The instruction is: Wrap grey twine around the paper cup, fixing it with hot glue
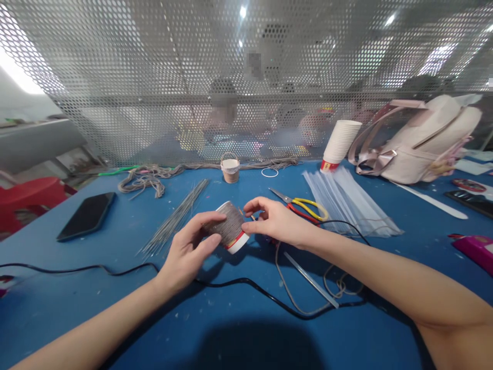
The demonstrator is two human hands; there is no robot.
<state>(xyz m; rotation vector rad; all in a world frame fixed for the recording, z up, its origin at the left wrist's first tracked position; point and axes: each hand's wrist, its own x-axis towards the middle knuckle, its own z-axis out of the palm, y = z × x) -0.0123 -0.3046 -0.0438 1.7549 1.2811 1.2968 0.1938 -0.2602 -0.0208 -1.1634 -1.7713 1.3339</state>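
A paper cup [230,226] wrapped in grey cord is tilted in my left hand [188,246], its fingers and thumb around one side. A white and red band shows at the cup's lower edge. My right hand [275,221] is closed at the cup's other side, its thumb touching the wrapping. A small orange-brown piece shows between its fingers; what it belongs to is hidden. Below this hand, a loose grey cord [287,288] curves over the table beside a translucent stick [311,280]. Scissors [298,204] with yellow and red handles lie open behind it.
A small cord-trimmed cup [230,171], grey wires [177,218], cord bundles [144,180] and clear strips [346,200] lie beyond my hands. Stacked cups [341,144] and a backpack [419,139] stand right. A phone [87,216] lies left; a black cable [246,280] crosses in front.
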